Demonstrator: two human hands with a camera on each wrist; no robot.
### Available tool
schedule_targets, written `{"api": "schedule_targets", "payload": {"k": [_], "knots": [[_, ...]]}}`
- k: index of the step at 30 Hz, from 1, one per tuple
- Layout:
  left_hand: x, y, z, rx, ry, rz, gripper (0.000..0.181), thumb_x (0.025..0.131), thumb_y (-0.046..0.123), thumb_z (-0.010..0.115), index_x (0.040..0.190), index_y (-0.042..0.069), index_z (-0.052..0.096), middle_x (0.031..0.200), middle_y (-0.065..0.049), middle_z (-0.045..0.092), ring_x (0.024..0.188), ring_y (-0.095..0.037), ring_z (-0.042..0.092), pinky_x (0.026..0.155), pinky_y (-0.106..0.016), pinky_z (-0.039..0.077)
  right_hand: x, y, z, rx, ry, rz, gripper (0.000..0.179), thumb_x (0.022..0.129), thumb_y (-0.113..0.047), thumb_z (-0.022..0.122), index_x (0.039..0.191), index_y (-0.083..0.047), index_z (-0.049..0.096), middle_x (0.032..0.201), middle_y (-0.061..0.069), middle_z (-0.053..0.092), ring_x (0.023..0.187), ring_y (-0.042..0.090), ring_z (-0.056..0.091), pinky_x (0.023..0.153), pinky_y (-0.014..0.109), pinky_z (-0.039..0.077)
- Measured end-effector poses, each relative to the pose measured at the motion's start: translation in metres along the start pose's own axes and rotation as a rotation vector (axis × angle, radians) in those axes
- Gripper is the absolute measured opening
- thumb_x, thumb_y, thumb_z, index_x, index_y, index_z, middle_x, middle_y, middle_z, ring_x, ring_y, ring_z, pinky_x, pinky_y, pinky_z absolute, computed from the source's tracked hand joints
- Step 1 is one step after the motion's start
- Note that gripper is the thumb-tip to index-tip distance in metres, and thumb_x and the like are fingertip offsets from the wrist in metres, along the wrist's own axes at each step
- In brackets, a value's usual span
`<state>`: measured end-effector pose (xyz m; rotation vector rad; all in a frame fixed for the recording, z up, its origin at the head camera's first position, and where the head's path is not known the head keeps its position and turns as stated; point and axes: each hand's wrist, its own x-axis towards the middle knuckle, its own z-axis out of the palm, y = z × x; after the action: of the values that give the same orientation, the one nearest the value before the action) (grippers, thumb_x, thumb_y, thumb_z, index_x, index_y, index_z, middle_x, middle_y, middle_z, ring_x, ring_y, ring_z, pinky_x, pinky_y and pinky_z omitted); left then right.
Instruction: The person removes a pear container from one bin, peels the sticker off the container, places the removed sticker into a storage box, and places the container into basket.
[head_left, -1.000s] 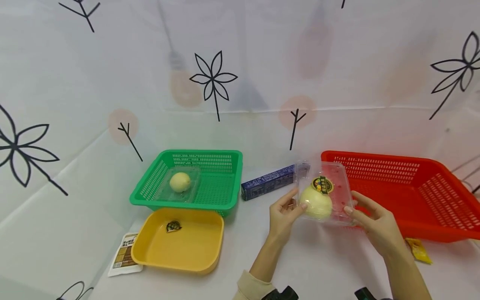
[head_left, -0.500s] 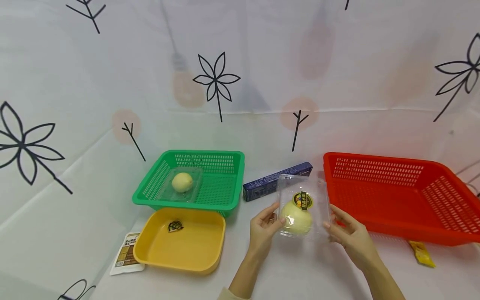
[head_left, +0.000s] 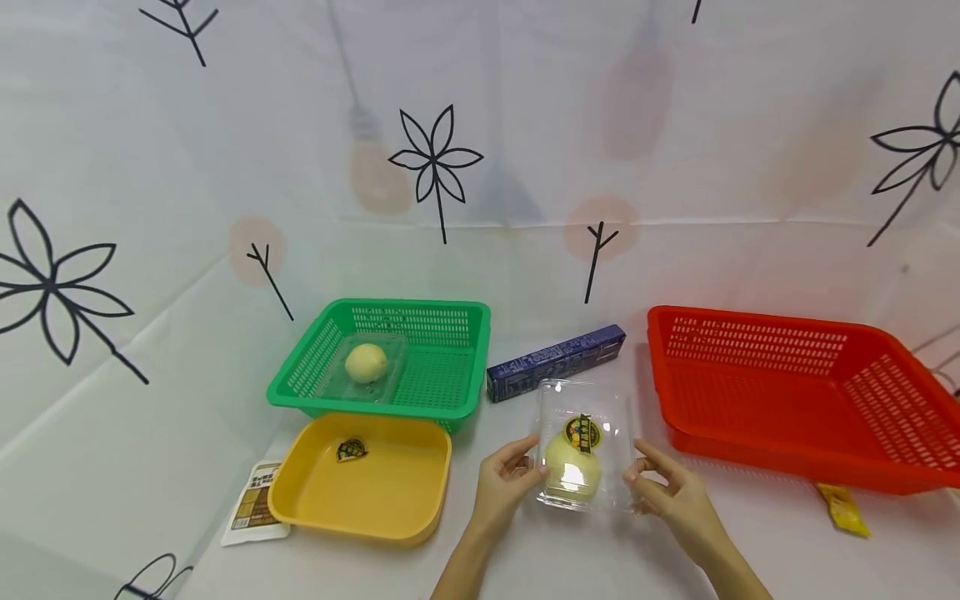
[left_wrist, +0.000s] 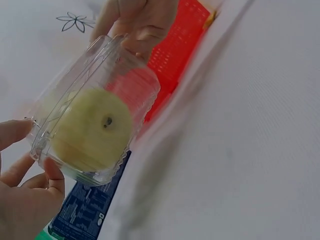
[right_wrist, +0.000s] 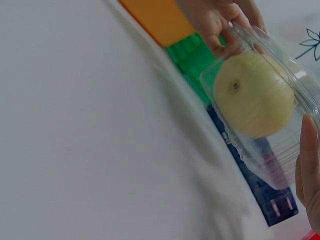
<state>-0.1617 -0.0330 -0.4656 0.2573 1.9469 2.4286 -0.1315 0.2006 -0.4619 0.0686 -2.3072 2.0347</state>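
Brings clear box (head_left: 613, 417) lower and further left than a second ago, from in front of red basket (head_left: 780, 408) to a spot just left of it. Pinches clear box at its left edge between thumb and fingers of left hand (head_left: 501, 487), at its right edge likewise with right hand (head_left: 678, 500). Encloses pale yellow fruit (head_left: 566, 467) in its left, near part, with dark round sticker (head_left: 582, 433) on top. Shows blue carton (head_left: 557, 362) lying aslant just beyond. Shows, well to the left, green basket (head_left: 442, 383) holding second fruit (head_left: 366, 363) in another clear box (head_left: 337, 385), and, in front of that basket, yellow tray (head_left: 367, 500) with loose sticker (head_left: 351, 451) inside. Shows small yellow packet (head_left: 843, 510) just beside red basket's near side.
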Motion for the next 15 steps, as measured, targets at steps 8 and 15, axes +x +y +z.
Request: {"api": "schedule_targets", "payload": {"k": [8,15], "knots": [[-0.007,-0.01,-0.016,0.08,-0.01,-0.041,0.04,0.077,-0.002,0.067,0.116,-0.011,0.059,0.116,-0.026,0.06,0.082,-0.008,0.054,0.074,-0.016,0.046,-0.005,0.01,0.009,0.008,-0.031,0.049,0.056,0.087,-0.001,0.061,0.136,0.013,0.037,0.091,0.008,0.053,0.06,0.009,0.058,0.055,0.028,0.052],[-0.011,-0.013,-0.026,0.093,-0.058,-0.054,0.042,0.077,0.002,0.068,0.115,-0.013,0.057,0.114,-0.029,0.059,0.078,-0.007,0.057,0.071,-0.016,0.048,-0.008,0.014,0.012,0.01,-0.063,0.101,0.058,0.086,0.0,0.061,0.136,0.013,0.035,0.093,0.008,0.053,0.062,0.008,0.058,0.057,0.03,0.053]]}}
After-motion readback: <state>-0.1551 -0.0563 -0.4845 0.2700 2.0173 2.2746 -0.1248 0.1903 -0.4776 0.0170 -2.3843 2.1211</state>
